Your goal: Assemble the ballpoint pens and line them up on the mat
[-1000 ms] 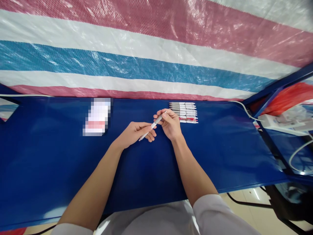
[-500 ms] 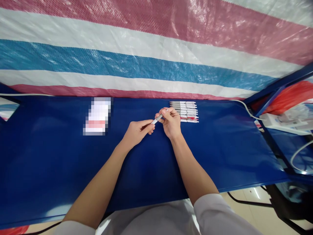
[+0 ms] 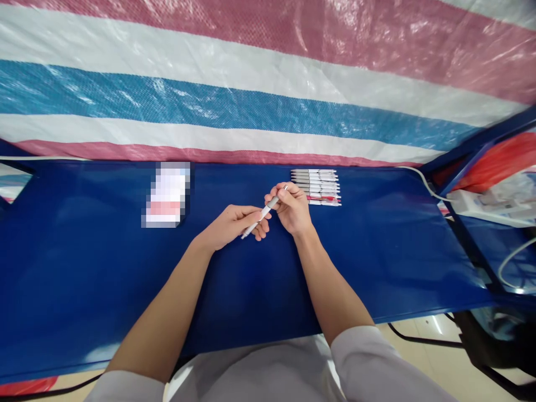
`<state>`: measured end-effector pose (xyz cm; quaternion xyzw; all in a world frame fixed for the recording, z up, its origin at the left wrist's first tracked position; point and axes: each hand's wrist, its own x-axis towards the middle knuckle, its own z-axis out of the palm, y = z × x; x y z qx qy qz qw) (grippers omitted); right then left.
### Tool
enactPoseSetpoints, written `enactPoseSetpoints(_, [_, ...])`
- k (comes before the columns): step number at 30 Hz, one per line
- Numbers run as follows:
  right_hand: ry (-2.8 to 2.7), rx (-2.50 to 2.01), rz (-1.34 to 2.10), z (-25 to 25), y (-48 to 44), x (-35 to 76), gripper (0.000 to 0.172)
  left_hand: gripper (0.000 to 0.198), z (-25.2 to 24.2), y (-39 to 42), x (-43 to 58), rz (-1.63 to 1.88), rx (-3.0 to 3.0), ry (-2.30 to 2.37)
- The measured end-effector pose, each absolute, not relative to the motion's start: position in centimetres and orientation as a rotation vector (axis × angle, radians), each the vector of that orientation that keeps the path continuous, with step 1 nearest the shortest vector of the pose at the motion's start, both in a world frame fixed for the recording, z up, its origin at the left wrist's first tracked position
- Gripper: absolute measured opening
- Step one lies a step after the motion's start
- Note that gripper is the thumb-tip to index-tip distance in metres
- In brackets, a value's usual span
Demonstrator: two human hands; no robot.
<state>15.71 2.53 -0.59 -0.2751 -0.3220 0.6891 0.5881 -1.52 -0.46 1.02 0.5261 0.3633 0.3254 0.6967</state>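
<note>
Above the middle of the blue table [image 3: 268, 301], both hands hold one white pen [image 3: 254, 225] with a grey grip. It slants from lower left to upper right. My left hand [image 3: 234, 226] is closed on the white barrel, thumb on top, with the lower end sticking out past the fingers. My right hand [image 3: 291, 209] pinches the grey grip near the tip. Just beyond the right hand lies a row of several similar pens [image 3: 316, 177], side by side; one near the front has red on it. The right hand hides part of that row.
A blurred-out, pale rectangular item [image 3: 167, 190] lies on the table's left side. A striped plastic sheet [image 3: 251, 72] hangs along the back edge. At the right stand a blue metal frame [image 3: 477, 148], a white power strip [image 3: 489, 207] and a white cable [image 3: 422, 181].
My left hand has shifted its hold along the pen, and more of the white barrel and its lower end now shows. My right hand keeps its pinch on the grip.
</note>
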Motion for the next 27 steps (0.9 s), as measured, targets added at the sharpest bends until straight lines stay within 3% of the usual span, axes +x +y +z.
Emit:
enactPoseSetpoints(9, [-0.703, -0.736, 1.519, -0.5, 2.8, 15.4, 0.028, 0.025, 0.1, -0.3, -1.1, 0.869, 1.56, 1.067])
enactPoseSetpoints(17, [-0.706, -0.83, 1.408, -0.3, 2.8, 14.6, 0.024, 0.024, -0.9, -0.6, -0.2, 1.099, 1.903, 1.392])
enactPoseSetpoints(27, [-0.992, -1.051, 1.242, 1.3, 2.0, 15.2, 0.031, 0.031, 0.7, 0.3, 0.5, 1.453, 1.107, 1.164])
